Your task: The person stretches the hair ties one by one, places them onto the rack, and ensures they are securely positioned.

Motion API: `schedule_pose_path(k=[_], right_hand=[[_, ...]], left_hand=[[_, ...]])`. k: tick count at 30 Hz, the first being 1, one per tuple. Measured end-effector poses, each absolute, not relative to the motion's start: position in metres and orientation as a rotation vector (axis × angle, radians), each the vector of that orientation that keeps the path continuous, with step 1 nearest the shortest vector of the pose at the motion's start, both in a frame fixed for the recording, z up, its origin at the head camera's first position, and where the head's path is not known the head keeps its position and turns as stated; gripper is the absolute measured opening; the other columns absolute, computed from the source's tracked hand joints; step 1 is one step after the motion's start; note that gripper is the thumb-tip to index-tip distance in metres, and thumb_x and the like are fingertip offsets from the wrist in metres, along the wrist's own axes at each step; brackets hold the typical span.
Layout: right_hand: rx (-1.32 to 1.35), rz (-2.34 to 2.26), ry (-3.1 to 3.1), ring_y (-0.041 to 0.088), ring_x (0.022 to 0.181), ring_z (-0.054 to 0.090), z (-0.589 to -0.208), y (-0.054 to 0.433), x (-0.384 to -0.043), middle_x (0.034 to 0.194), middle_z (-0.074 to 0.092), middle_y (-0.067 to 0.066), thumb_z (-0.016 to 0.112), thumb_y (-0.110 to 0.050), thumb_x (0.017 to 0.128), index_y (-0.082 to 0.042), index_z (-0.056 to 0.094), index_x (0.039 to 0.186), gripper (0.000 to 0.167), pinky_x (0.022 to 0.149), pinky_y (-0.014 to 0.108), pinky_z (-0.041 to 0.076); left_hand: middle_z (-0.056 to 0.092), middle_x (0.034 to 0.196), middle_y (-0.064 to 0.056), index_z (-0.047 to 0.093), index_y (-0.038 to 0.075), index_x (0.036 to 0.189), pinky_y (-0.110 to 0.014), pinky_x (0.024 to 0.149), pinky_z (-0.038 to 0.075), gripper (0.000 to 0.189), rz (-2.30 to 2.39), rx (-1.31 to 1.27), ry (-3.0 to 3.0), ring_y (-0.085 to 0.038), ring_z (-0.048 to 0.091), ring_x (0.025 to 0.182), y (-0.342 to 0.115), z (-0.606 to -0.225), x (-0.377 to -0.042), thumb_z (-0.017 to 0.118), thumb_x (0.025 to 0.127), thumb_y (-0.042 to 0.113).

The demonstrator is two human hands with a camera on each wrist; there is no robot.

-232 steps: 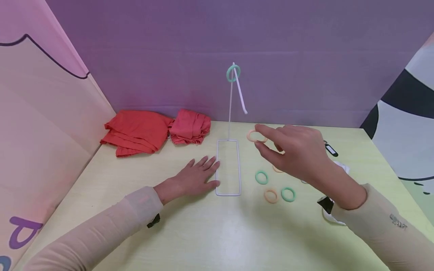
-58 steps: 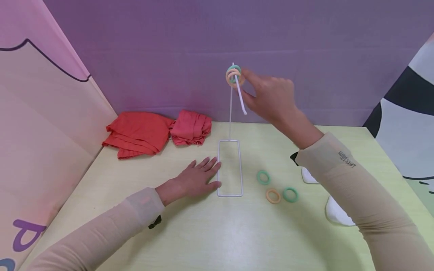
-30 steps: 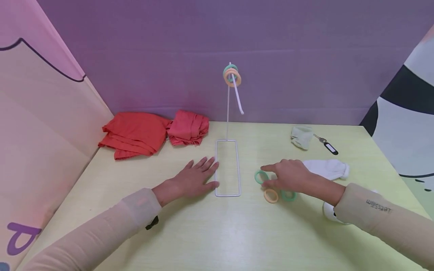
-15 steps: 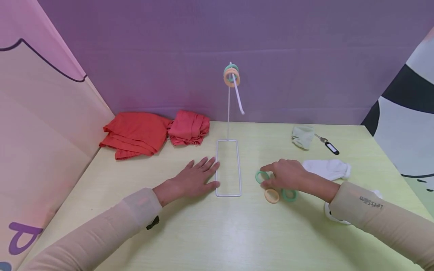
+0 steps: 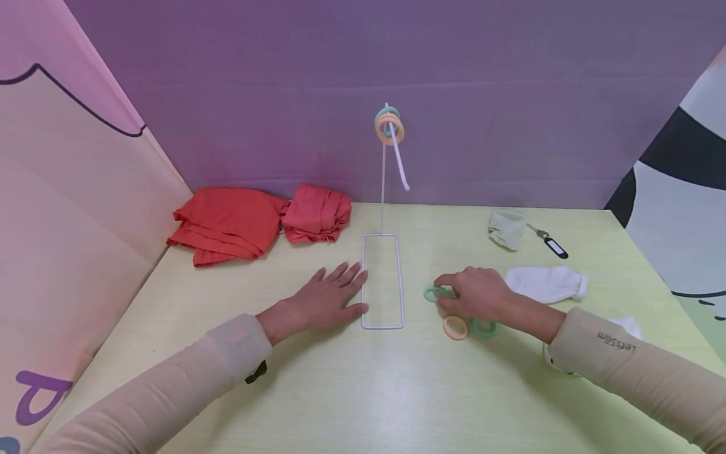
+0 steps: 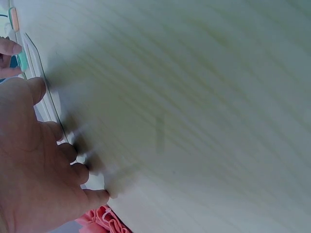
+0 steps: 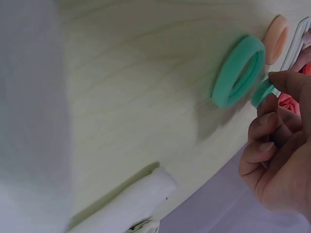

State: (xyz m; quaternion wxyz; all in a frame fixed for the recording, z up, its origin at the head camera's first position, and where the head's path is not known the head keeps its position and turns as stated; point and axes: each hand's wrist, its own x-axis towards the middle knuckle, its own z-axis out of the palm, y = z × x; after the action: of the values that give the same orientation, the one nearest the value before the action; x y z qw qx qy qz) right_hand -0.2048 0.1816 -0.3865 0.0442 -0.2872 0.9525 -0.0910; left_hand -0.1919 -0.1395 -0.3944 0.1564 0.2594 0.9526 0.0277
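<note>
My left hand (image 5: 323, 299) lies flat, fingers spread, thumb and fingertips on the left side of the white wire stand's base (image 5: 402, 290). The stand's sloping arm (image 5: 400, 161) carries a green ring and orange rings (image 5: 381, 135) near its top. With thumb and index finger my right hand (image 5: 479, 293) pinches a green ring (image 5: 429, 294), tilted up at the table; in the right wrist view its other fingers are curled in. Close by lie an orange ring (image 5: 455, 337) and another green ring (image 5: 491, 332), partly hidden under the right hand.
Folded red cloths (image 5: 232, 224) sit at the back left. On the right are a pale grey cloth (image 5: 507, 230), a key with a black tag (image 5: 556, 248) and a white cloth item (image 5: 544, 284). Another white item (image 5: 626, 326) is partly covered by the right sleeve.
Orange rings have joined the green one on the stand's arm. My right hand has come down from there to a green ring and now tilts it up. My left hand stays put.
</note>
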Motion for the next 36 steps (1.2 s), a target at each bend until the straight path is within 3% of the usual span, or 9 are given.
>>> schedule_pose_path(k=[7,12,16,19,22,28,36], right_hand=[[-1.101,-0.329,3.134,0.002,0.044,0.038,-0.368,0.178,-0.195,0.050,0.049,-0.016,0.068,-0.031,0.090,-0.023,0.072,0.117,0.029,0.039,0.023,0.025],[-1.457,-0.488,3.334,-0.001,0.047,0.046,-0.332,0.166,-0.180,0.054,0.054,-0.014,0.073,-0.029,0.085,-0.024,0.075,0.114,0.029,0.040,0.019,0.026],[-1.711,-0.653,3.395,0.000,0.047,0.042,-0.292,0.153,-0.158,0.053,0.051,-0.012,0.063,-0.035,0.095,-0.023,0.075,0.114,0.026,0.041,0.020,0.029],[-1.867,-0.723,3.422,0.002,0.046,0.041,-0.263,0.145,-0.143,0.053,0.052,-0.011,0.050,-0.042,0.102,-0.021,0.075,0.114,0.035,0.040,0.021,0.030],[-1.982,-0.777,3.462,0.005,0.044,0.039,-0.241,0.139,-0.133,0.053,0.051,-0.008,0.051,-0.040,0.102,-0.018,0.075,0.112,0.035,0.039,0.024,0.028],[-1.994,-0.985,3.535,0.012,0.043,0.043,-0.221,0.129,-0.136,0.053,0.055,-0.001,0.064,-0.030,0.095,-0.013,0.077,0.110,0.026,0.039,0.029,0.025],[-1.902,-0.860,3.670,0.015,0.043,0.045,-0.224,0.119,-0.162,0.053,0.055,0.001,0.073,-0.020,0.086,-0.019,0.075,0.113,0.027,0.039,0.029,0.022]], left_hand=[[0.007,0.171,-0.002,0.012,0.020,0.163,-0.060,0.124,0.012,0.076,0.075,0.736,2.726,-0.029,0.005,0.158,-0.138,-0.392,-0.192,0.039,0.102,0.059],[0.007,0.171,-0.002,0.012,0.020,0.163,-0.061,0.124,0.011,0.076,0.084,0.734,2.721,-0.029,0.005,0.158,-0.138,-0.392,-0.192,0.039,0.102,0.058],[0.008,0.171,-0.002,0.012,0.021,0.163,-0.060,0.124,0.011,0.076,0.085,0.729,2.715,-0.029,0.004,0.158,-0.138,-0.393,-0.192,0.039,0.102,0.058],[0.007,0.171,-0.001,0.012,0.022,0.163,-0.060,0.125,0.010,0.076,0.088,0.725,2.711,-0.029,0.004,0.158,-0.138,-0.393,-0.192,0.040,0.102,0.059],[0.007,0.171,-0.001,0.012,0.022,0.163,-0.060,0.125,0.010,0.076,0.091,0.722,2.708,-0.029,0.004,0.158,-0.138,-0.392,-0.192,0.040,0.102,0.059],[0.006,0.171,-0.001,0.011,0.022,0.163,-0.060,0.125,0.011,0.077,0.079,0.718,2.707,-0.029,0.003,0.158,-0.138,-0.392,-0.193,0.039,0.102,0.060],[0.007,0.171,-0.002,0.012,0.022,0.163,-0.061,0.124,0.011,0.077,0.075,0.725,2.703,-0.029,0.004,0.158,-0.140,-0.394,-0.195,0.039,0.102,0.060]])
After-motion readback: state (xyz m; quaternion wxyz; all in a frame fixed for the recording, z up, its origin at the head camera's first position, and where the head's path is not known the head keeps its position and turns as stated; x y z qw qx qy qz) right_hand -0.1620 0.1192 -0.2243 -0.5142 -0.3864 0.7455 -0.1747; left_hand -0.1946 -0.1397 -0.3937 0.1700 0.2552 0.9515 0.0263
